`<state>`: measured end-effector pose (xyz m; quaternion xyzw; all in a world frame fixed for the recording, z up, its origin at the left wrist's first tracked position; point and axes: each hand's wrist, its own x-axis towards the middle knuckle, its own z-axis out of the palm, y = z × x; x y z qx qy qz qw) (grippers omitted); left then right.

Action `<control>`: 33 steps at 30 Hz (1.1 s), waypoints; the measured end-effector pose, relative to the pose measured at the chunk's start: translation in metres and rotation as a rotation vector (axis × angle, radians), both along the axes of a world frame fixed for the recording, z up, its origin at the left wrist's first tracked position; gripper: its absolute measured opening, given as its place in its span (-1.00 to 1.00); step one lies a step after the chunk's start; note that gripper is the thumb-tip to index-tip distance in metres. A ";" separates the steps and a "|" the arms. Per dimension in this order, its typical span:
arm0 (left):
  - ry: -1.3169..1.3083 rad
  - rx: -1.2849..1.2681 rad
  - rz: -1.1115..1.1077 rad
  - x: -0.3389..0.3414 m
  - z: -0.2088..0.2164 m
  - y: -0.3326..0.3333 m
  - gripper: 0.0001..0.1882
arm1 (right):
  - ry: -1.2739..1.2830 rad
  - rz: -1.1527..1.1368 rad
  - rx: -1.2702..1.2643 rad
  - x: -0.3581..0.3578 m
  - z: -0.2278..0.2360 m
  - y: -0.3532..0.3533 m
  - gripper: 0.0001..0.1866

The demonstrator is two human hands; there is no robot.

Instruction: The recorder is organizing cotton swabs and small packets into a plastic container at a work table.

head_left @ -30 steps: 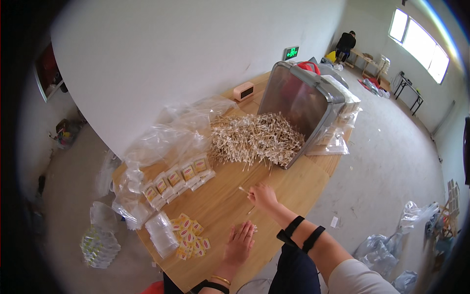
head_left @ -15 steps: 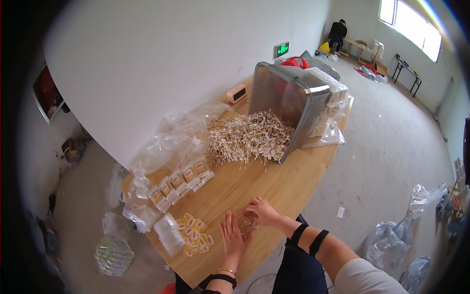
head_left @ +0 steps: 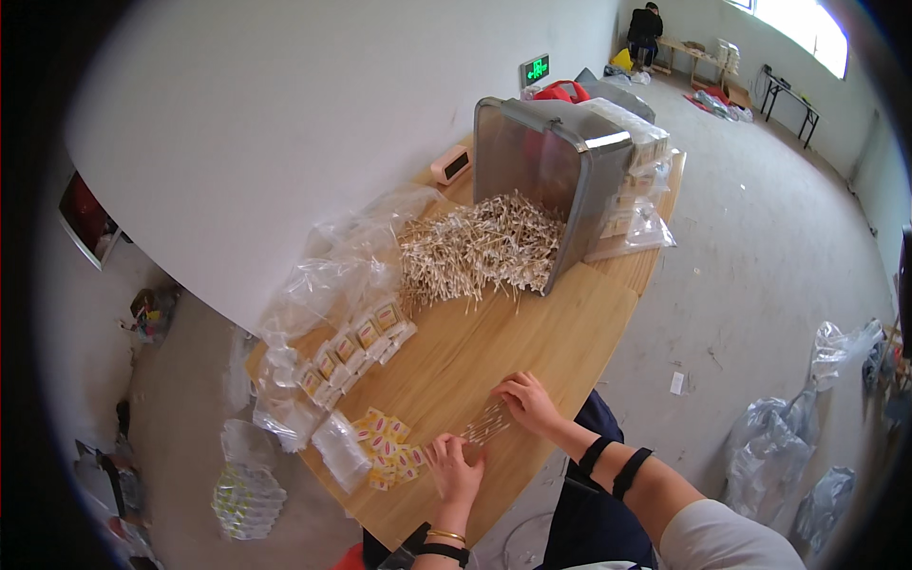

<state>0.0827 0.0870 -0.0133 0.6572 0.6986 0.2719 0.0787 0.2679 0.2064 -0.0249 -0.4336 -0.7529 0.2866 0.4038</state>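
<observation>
Several cotton swabs with white tips lie loosely side by side on the wooden table, between my two hands. My left hand rests at their near left end, its fingers bent and its thumb apart, close to the yellow-and-white printed cards. Beyond the swabs' right end, my right hand has its fingers curled together; whatever they may hold is hidden. A large heap of cotton swabs spills from a grey translucent bin tipped on its side.
Left of the heap stand a row of small filled packs, crumpled clear plastic and a stack of clear bags. A pink clock sits by the wall. Plastic bags lie on the floor at right. Another person sits far off.
My hands have moved apart: the left slid nearer to me and off the swabs, the right shifted rightward. The swabs between them are now uncovered. The whole view has shifted slightly.
</observation>
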 end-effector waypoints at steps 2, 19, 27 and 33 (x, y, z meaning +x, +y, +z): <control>0.077 -0.001 0.010 0.003 0.001 -0.005 -0.68 | 0.014 -0.007 0.046 -0.007 -0.001 -0.002 -0.77; -0.010 0.060 -0.243 -0.004 -0.021 0.036 -0.23 | 0.208 -0.024 -0.207 -0.023 0.001 -0.011 -0.78; -0.057 -0.090 -0.220 0.004 -0.026 0.018 -0.07 | 0.261 0.192 -0.198 -0.056 -0.003 -0.034 -0.76; 0.167 -0.145 -0.197 0.012 -0.024 0.004 -0.10 | 0.226 -0.201 -0.116 -0.011 -0.002 -0.025 -0.78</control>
